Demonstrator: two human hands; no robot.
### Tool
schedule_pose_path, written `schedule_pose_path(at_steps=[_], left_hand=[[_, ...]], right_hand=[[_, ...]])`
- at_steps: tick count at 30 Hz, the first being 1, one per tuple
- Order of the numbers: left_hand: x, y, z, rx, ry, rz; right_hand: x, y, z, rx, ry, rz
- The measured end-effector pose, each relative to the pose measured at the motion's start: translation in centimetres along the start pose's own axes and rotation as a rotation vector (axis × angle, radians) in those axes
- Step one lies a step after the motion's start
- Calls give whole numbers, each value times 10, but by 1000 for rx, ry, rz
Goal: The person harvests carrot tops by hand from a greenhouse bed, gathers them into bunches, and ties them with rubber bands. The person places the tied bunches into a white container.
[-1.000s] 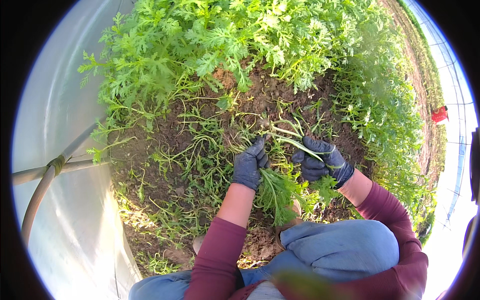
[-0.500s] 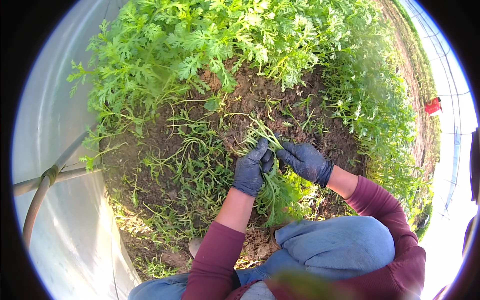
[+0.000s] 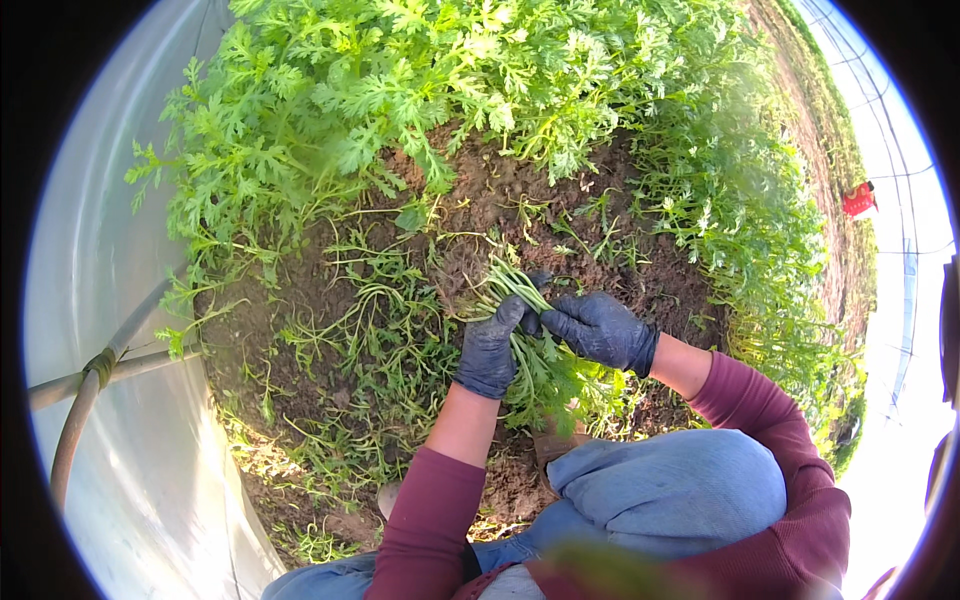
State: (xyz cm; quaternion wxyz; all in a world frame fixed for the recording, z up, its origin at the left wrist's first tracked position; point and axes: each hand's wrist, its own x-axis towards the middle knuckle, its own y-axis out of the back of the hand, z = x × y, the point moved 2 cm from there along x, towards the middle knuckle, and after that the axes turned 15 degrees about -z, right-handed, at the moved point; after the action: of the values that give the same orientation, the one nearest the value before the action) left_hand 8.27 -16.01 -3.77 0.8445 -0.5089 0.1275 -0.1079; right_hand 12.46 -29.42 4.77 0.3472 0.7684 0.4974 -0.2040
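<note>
Head view looks down on 2 gloved hands meeting over a patch of bare soil point(image 3: 560, 200). Left hand point(image 3: 489, 347), in a dark glove, has its grip closed around a bunch of cut leafy greens point(image 3: 535, 365); pale stem ends fan out just above its fingers, and the leafy tops hang below the hand toward the person's knee. Right hand point(image 3: 600, 328), gloved the same, touches the bunch from the other side, its fingers curled against the stems (whether it truly clamps them I cannot tell). Bunch sits between both hands, above the blue-jeaned knee point(image 3: 670, 490). Beyond the bunch stands a dense row of feathery green plants point(image 3: 400, 90), with loose cut stems strewn on the soil beside it. Well away from the bunch, a white plastic sheet wall point(image 3: 110, 300) carries a curved metal pipe point(image 3: 75, 430).
</note>
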Motion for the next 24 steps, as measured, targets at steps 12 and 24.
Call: schedule_pose_path(at_steps=[12, 24], left_hand=[[4, -14, 2, -33, 103, 34], [12, -4, 30, -141, 81, -68]], right_hand=[[-2, -4, 1, -513, -73, -102], [13, 49, 123, -330, -142, 223]])
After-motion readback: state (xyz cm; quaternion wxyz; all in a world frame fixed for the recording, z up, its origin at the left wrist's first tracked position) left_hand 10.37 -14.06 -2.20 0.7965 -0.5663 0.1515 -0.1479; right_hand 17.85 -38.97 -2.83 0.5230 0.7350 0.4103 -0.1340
